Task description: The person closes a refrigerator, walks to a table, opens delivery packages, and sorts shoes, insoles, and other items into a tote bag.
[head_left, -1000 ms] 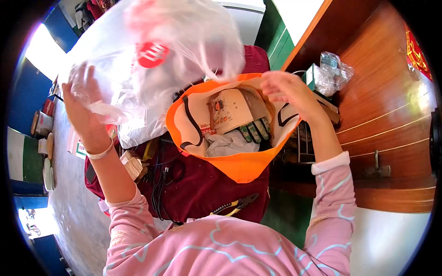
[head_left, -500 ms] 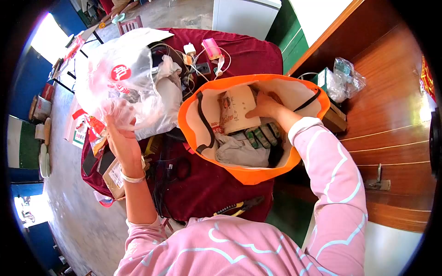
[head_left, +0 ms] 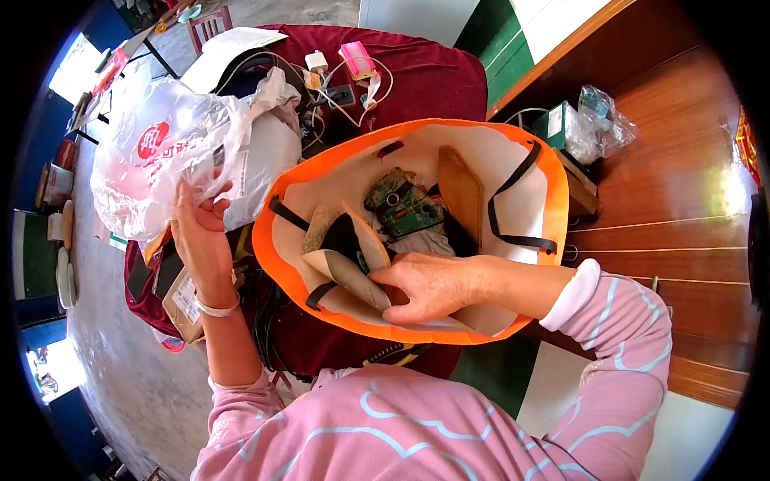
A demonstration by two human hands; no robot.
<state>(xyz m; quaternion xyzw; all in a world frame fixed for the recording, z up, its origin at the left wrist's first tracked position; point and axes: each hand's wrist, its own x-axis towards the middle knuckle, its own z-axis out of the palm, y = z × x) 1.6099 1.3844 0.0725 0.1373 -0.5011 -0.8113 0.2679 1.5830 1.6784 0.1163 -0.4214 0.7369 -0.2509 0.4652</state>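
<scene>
The wide orange bag (head_left: pixel 265 240) stands gaping at the table's front, its pale lining showing. Inside it, my right hand (head_left: pixel 429 282) pinches the edge of a curled cream-coloured piece (head_left: pixel 349 276), its kind unclear. A camouflage-patterned cloth item (head_left: pixel 401 204) lies deeper, and a flat brown sole-shaped piece (head_left: pixel 459 188) leans on the far wall. To the left, my left hand (head_left: pixel 200 240) has its fingers bent around the edge of a crinkled white plastic bag (head_left: pixel 164 144) with red print. A grey-white package (head_left: pixel 269 160) sits beside that bag.
Dark red cloth (head_left: pixel 433 60) covers the table. Cables, a white plug (head_left: pixel 316 62) and a pink item (head_left: pixel 357 60) lie at the back. A cardboard box (head_left: pixel 183 305) sits near my left wrist. A green-and-white box (head_left: pixel 561 128) and clear plastic stand right.
My right hand has moved toward the near side of the orange bag and off the cream box. The orange bag now gapes wider. My left hand and the plastic bag shifted slightly left.
</scene>
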